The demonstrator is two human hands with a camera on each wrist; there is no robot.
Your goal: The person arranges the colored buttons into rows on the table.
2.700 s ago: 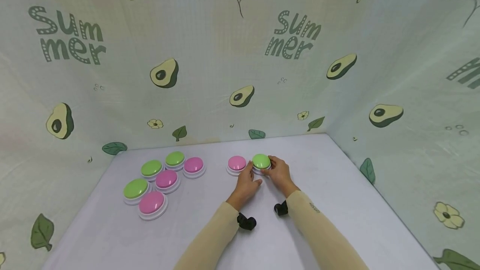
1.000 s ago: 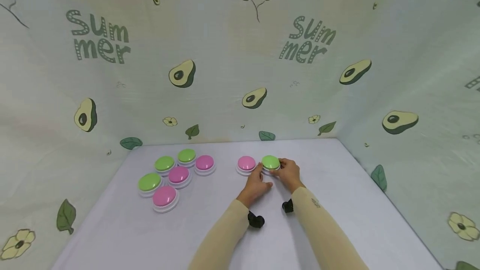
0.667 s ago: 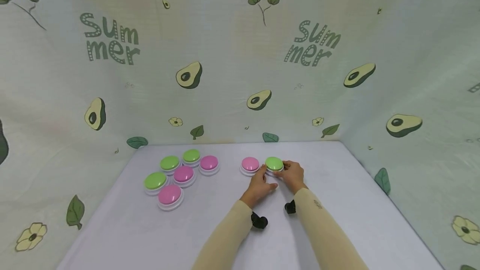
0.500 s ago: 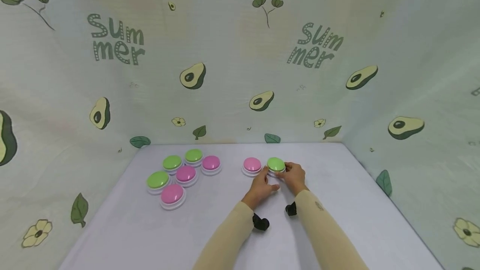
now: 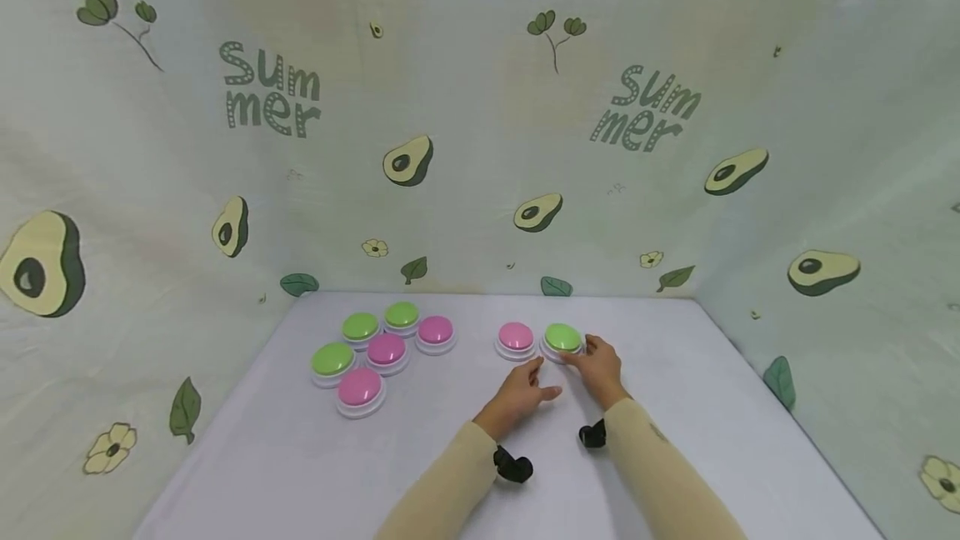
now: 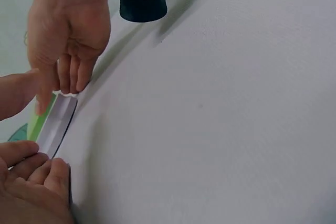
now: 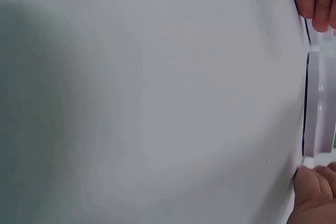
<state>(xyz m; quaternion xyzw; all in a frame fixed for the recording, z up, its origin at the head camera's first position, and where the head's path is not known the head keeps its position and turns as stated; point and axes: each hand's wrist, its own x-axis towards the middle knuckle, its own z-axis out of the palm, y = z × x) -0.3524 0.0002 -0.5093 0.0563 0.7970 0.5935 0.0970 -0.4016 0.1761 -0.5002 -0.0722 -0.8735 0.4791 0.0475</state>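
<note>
Only the head view shows the button cluster [image 5: 386,347]; the right hand [image 5: 601,369] pinches the green button [image 5: 562,337], the left hand [image 5: 517,397] loose beside it.

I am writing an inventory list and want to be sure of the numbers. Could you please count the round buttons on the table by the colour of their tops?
Green-topped buttons: 4
Pink-topped buttons: 4
Total: 8
</note>
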